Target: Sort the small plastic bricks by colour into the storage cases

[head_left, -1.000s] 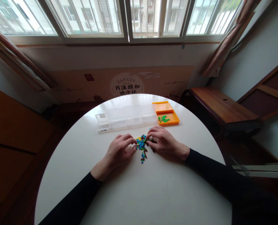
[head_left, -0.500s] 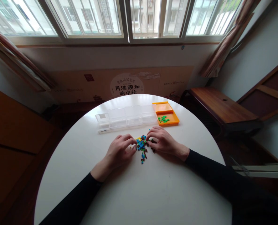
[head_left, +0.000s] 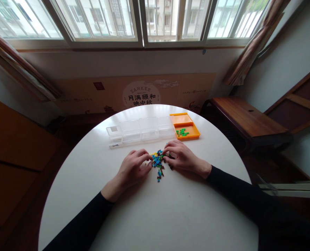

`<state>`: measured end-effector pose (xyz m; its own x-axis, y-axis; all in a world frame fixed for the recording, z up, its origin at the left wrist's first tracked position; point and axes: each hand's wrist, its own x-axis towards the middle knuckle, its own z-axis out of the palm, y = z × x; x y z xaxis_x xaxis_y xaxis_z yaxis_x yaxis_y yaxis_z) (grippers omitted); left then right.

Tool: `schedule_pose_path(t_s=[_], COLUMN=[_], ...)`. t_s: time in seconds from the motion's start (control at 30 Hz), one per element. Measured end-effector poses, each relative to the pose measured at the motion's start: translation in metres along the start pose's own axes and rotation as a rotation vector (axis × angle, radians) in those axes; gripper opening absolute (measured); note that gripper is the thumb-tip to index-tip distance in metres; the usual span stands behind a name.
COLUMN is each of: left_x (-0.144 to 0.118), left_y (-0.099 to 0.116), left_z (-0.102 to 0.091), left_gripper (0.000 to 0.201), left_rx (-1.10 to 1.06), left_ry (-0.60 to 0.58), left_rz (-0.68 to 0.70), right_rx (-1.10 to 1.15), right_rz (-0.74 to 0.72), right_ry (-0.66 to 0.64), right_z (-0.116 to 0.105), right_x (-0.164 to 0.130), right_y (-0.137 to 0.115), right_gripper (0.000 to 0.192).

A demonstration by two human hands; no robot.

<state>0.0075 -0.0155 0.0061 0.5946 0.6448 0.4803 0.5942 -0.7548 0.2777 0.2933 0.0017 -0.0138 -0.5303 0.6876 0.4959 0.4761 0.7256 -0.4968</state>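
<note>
2 hands point(head_left: 134, 165) at 1 brick pile point(head_left: 157, 161), 1 orange tray point(head_left: 194, 131) beyond

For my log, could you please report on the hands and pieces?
Left hand and right hand at opposite sides of small-piece pile; grip unclear. Pile loose, mixed colours. Orange tray beyond, out of the way.

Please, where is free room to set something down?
Free: the white table between the black sleeves; also between the left hand and the table's left rim. Crowded: between that hand and the right hand, where small bricks lie heaped; beyond, where the clear compartment box and orange tray stand.
</note>
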Motion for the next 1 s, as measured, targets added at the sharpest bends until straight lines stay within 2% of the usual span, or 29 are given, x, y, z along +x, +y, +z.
schedule_pose_path(t_s=[0.37,0.77,1.0], left_x=[-0.0009,0.0006,-0.0002], left_y=[-0.0016,0.0003,-0.0004], left_z=[0.0002,-0.0012,-0.0007], left_gripper=[0.01,0.011,0.012], left_rx=[-0.004,0.01,0.007], left_ry=[-0.009,-0.013,-0.008], left_rz=[-0.002,0.009,0.006], right_rx=[-0.033,-0.056,-0.024], right_rz=[-0.014,-0.04,-0.076], right_ry=[-0.018,-0.016,-0.038], right_z=[0.0003,0.0,-0.0057], right_x=[0.0003,0.0015,0.0028], right_y=[-0.0001,-0.0002,-0.0032], right_gripper=[0.005,0.012,0.003])
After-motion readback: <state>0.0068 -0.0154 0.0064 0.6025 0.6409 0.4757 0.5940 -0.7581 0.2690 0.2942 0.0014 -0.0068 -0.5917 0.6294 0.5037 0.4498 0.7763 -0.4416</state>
